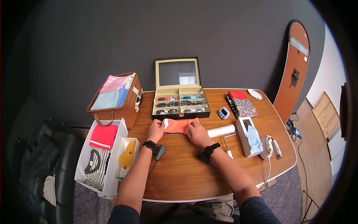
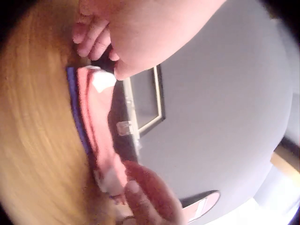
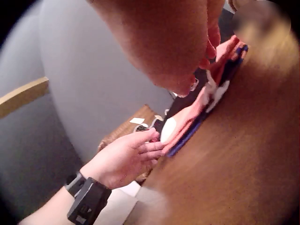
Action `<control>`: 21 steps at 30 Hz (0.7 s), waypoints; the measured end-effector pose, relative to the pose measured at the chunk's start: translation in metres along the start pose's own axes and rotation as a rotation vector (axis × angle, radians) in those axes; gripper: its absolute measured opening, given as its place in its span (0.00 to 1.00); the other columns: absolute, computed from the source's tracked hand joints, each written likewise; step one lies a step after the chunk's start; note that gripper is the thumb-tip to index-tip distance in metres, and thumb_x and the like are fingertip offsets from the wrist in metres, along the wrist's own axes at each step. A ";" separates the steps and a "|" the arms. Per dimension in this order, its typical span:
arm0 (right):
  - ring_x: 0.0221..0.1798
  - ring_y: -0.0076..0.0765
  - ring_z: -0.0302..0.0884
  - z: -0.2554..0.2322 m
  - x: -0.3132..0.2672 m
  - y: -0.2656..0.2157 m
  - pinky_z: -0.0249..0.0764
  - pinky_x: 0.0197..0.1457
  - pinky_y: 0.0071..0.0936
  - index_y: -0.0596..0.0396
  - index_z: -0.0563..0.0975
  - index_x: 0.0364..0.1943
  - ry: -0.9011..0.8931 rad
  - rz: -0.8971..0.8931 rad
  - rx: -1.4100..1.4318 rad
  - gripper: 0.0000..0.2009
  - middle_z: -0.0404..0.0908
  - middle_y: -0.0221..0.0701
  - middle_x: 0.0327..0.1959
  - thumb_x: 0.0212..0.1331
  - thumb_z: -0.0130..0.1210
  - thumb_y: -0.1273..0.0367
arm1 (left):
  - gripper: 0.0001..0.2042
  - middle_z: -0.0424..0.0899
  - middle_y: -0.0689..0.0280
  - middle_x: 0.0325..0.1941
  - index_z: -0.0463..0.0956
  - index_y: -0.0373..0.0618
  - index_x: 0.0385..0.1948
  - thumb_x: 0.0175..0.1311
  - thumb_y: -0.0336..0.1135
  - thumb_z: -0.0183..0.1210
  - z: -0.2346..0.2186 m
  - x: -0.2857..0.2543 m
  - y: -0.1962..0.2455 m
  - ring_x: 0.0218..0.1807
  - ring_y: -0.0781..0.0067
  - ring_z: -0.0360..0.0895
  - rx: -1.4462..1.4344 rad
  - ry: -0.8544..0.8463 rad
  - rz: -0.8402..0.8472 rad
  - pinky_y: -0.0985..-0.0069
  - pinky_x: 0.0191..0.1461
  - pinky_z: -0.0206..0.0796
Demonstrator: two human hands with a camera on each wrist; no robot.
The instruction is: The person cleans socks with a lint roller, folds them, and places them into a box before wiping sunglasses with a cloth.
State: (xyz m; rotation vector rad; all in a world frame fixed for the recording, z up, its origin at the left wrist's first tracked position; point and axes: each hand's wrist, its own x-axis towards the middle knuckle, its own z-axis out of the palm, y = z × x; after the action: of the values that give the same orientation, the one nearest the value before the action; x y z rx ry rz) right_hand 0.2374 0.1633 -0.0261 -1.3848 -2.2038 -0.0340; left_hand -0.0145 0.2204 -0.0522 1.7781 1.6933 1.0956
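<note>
A long, folded orange cloth (image 1: pixel 175 126) with white patches lies on the wooden table, in front of the glasses case. Dark blue fabric (image 2: pixel 77 110) shows along its lower edge in both wrist views. My left hand (image 1: pixel 156 130) is at the cloth's left end; in the right wrist view this hand (image 3: pixel 123 157) has nearly straight fingers touching the edge beside a white patch. Near the right end, my right hand (image 1: pixel 197 134) pinches the cloth, thumb and fingers bent; the left wrist view shows this hand (image 2: pixel 152 197) at the far white patch.
Behind stands the open glasses case (image 1: pixel 181 114). Left are a wicker basket (image 1: pixel 130 106) and white boxes (image 1: pixel 112 164) of folded clothes. To the right lie a white roll (image 1: pixel 221 131), a tissue box (image 1: pixel 243 140), a timer (image 1: pixel 223 112), folded fabrics (image 1: pixel 244 106) and a corded white device (image 1: pixel 267 148).
</note>
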 end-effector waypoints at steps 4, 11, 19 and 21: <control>0.58 0.55 0.76 -0.038 -0.021 -0.022 0.74 0.61 0.47 0.55 0.79 0.52 0.027 0.020 0.221 0.17 0.80 0.45 0.50 0.64 0.59 0.61 | 0.22 0.85 0.57 0.40 0.73 0.39 0.53 0.66 0.45 0.64 -0.055 -0.035 0.047 0.43 0.58 0.83 -0.046 -0.047 -0.084 0.64 0.46 0.74; 0.51 0.56 0.83 -0.100 -0.106 -0.047 0.77 0.57 0.42 0.61 0.76 0.59 -0.623 0.151 0.391 0.23 0.85 0.49 0.47 0.67 0.58 0.58 | 0.14 0.83 0.48 0.41 0.75 0.37 0.43 0.64 0.37 0.63 -0.167 -0.139 0.060 0.45 0.44 0.81 0.285 -0.111 0.006 0.55 0.47 0.73; 0.39 0.43 0.87 -0.059 -0.150 -0.071 0.79 0.44 0.34 0.58 0.83 0.48 -0.372 0.305 0.654 0.12 0.88 0.42 0.38 0.64 0.59 0.68 | 0.13 0.82 0.47 0.46 0.81 0.35 0.43 0.56 0.27 0.63 -0.183 -0.183 -0.019 0.51 0.44 0.79 0.540 -0.099 0.020 0.54 0.55 0.73; 0.36 0.42 0.86 -0.042 -0.155 -0.062 0.79 0.41 0.35 0.58 0.84 0.43 -0.158 0.326 0.544 0.09 0.87 0.42 0.35 0.64 0.58 0.69 | 0.12 0.82 0.48 0.45 0.81 0.35 0.42 0.54 0.25 0.63 -0.188 -0.192 -0.002 0.51 0.44 0.79 0.557 -0.053 0.024 0.55 0.54 0.73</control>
State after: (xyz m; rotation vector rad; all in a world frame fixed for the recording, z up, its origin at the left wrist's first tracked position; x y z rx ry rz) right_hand 0.2541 -0.0071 -0.0438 -1.4304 -1.8710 0.7557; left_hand -0.1502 -0.0029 0.0106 2.1284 2.0875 0.6050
